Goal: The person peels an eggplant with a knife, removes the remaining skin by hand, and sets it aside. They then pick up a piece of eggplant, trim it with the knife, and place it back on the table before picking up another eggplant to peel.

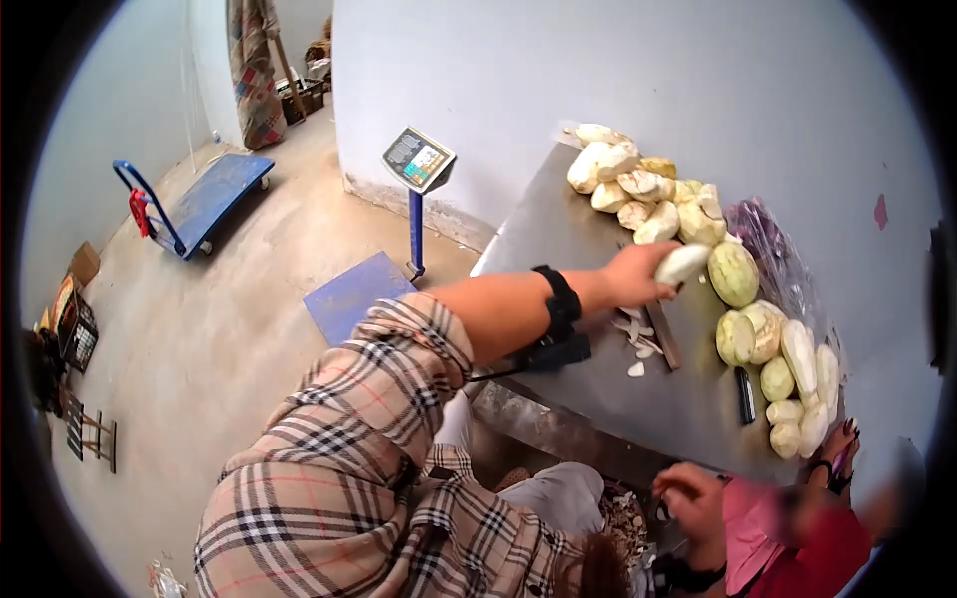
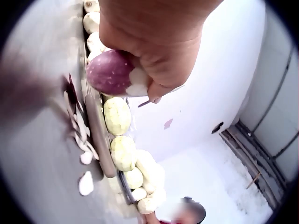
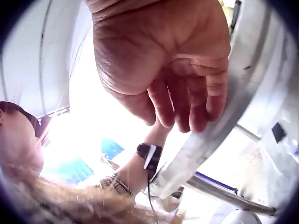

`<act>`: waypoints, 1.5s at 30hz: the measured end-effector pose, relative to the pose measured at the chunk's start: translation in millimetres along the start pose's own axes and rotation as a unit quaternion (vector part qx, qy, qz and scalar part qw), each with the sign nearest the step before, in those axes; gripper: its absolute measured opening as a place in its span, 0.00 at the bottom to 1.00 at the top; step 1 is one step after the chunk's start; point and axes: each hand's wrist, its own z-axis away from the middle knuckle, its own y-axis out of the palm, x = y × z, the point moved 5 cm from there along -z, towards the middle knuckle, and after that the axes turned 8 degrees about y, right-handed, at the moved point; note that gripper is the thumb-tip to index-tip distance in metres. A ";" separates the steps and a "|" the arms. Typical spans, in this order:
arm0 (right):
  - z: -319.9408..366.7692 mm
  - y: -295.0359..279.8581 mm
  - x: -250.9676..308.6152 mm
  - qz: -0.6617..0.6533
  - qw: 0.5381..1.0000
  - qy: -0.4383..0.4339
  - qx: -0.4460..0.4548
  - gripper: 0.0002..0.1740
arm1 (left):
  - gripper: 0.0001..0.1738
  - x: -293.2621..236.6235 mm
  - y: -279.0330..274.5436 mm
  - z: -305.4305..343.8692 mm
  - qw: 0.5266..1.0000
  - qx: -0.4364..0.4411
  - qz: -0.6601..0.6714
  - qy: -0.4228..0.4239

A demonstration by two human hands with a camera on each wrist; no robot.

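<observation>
My left hand [image 1: 636, 275] [image 2: 156, 44] grips a partly peeled eggplant [image 1: 682, 263] [image 2: 111, 73] above the metal table [image 1: 578, 349]; purple skin and white flesh both show in the left wrist view. Below it lie white peelings [image 1: 636, 369] [image 2: 86, 183] beside a long brown bar [image 1: 663, 337] [image 2: 99, 137]. Peeled pale vegetables [image 1: 733, 274] [image 2: 117, 115] line the wall side of the table. My right hand [image 1: 693, 501] [image 3: 163, 60] is raised near the table's front edge, holding nothing, its fingers loosely bent.
A black-handled tool [image 1: 746, 396] lies by the vegetables, with a clear plastic bag [image 1: 783, 264] behind them. Another person in pink and red [image 1: 832, 548] is at the lower right. Left of the table are a scale [image 1: 419, 159] and a blue cart [image 1: 214, 204].
</observation>
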 end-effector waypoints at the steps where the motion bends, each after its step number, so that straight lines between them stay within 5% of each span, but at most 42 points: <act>1: -7.6 -1.4 12.8 -0.001 1.000 -0.005 -0.015 0.10 | 0.42 -4.3 -6.2 -1.1 0.994 0.026 0.064 -0.086; 2: -15.7 -3.3 23.8 -0.005 0.999 -0.011 -0.033 0.09 | 0.45 -3.6 -11.9 -3.2 0.998 0.012 0.033 -0.056; 5: -34.9 -7.3 33.1 0.008 0.999 -0.047 -0.022 0.09 | 0.52 -2.1 -20.6 4.4 0.953 0.069 0.214 -0.203; 8: -51.3 -11.3 31.4 0.031 0.998 -0.043 -0.020 0.10 | 0.56 5.1 -29.3 18.2 0.947 0.095 0.194 -0.240; 16: -86.1 -18.5 23.2 -0.009 0.999 -0.028 -0.018 0.10 | 0.53 33.9 -46.3 43.9 0.937 0.125 -0.149 -0.290; 20: -105.1 -28.7 29.7 0.054 0.995 -0.029 -0.084 0.09 | 0.43 25.8 -70.0 40.1 0.930 0.082 -0.319 -0.161; 27: -127.4 -50.1 -19.7 0.183 0.952 -0.104 -0.221 0.09 | 0.13 -25.7 -204.0 104.2 0.972 -0.185 -0.118 -0.082; 32: -126.5 -53.1 -53.4 0.194 0.932 -0.108 -0.287 0.12 | 0.10 50.5 -253.7 285.5 0.905 -0.187 -0.196 -0.328; 37: -119.2 -49.5 -41.4 0.240 0.915 -0.122 -0.301 0.11 | 0.18 107.6 -194.0 441.3 0.816 -0.089 -0.142 -0.554; 40: -122.7 -48.7 -42.9 0.245 0.926 -0.074 -0.278 0.11 | 0.19 136.0 -158.7 479.0 0.769 0.001 -0.160 -0.618; 45: -126.1 -46.3 -41.5 0.279 0.925 -0.028 -0.256 0.12 | 0.13 200.8 -111.3 519.7 0.783 0.063 -0.075 -0.615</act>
